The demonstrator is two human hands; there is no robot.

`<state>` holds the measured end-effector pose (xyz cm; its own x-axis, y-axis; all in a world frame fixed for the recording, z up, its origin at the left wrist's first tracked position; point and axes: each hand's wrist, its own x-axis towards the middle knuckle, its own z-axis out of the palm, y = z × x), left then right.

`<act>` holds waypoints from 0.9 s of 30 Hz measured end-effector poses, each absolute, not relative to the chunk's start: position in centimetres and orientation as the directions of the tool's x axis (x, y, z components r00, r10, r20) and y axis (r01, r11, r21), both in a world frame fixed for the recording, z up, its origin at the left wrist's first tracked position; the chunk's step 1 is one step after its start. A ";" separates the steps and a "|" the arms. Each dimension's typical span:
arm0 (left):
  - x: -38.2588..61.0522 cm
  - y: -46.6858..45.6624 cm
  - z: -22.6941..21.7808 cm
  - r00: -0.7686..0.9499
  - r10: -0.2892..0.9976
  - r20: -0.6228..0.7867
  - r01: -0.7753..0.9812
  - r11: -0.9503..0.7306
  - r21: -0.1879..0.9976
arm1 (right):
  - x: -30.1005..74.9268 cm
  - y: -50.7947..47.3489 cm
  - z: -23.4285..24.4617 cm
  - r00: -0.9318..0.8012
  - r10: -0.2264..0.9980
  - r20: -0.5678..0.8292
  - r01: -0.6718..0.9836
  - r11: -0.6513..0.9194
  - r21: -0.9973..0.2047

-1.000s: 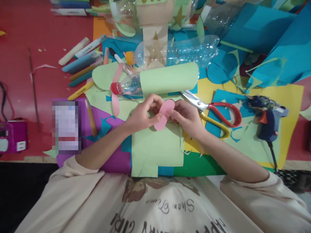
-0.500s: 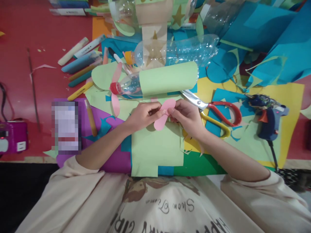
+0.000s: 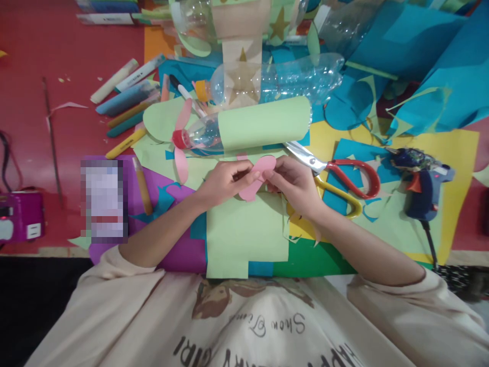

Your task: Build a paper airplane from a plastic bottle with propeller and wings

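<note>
Both hands pinch a pink paper propeller shape [image 3: 265, 164] above a light green sheet [image 3: 248, 229]. My left hand [image 3: 229, 181] grips it near the middle from the left. My right hand [image 3: 294, 183] closes on its right edge, with thumb and fingertips together. Just beyond lies a clear plastic bottle [image 3: 206, 133] wrapped in light green paper, its red cap [image 3: 180, 138] flanked by two pink paper blades [image 3: 181, 165]. Scissors [image 3: 315, 163] with red and yellow handles rest right beside my right hand.
A glue gun [image 3: 426, 191] with a cord lies at the right. Another bottle with an orange cap [image 3: 202, 90] lies behind the wrapped one. Markers [image 3: 128, 97] and a blurred-out phone [image 3: 104, 199] are on the left. Blue paper [image 3: 416, 41] covers the back right.
The lower lobe of the pink paper has tilted or folded and now shows shorter, with an uneven lower end. Both hands stay nearly in place.
</note>
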<state>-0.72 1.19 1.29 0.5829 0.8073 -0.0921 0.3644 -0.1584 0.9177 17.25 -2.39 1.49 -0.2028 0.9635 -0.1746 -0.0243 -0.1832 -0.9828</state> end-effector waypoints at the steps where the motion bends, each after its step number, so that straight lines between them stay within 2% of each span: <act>1: -0.7 1.2 1.3 0.582 0.807 -0.094 0.364 -0.156 0.918 | 17.2 -2.4 1.5 -0.203 0.963 -0.179 -0.025 -0.188 -0.982; 17: -0.5 1.0 1.4 0.549 0.830 -0.095 0.362 -0.134 0.923 | 17.2 -2.4 1.6 -0.190 0.962 -0.195 -0.059 -0.209 -0.976; 22: -0.3 0.9 1.6 0.499 0.864 -0.076 0.317 -0.101 0.943 | 17.2 -2.3 1.5 -0.179 0.969 -0.170 -0.024 -0.177 -0.984; 27: -0.2 0.2 1.7 0.436 0.899 -0.035 0.242 -0.080 0.967 | 17.3 -2.3 1.5 -0.262 0.957 -0.127 0.100 -0.104 -0.989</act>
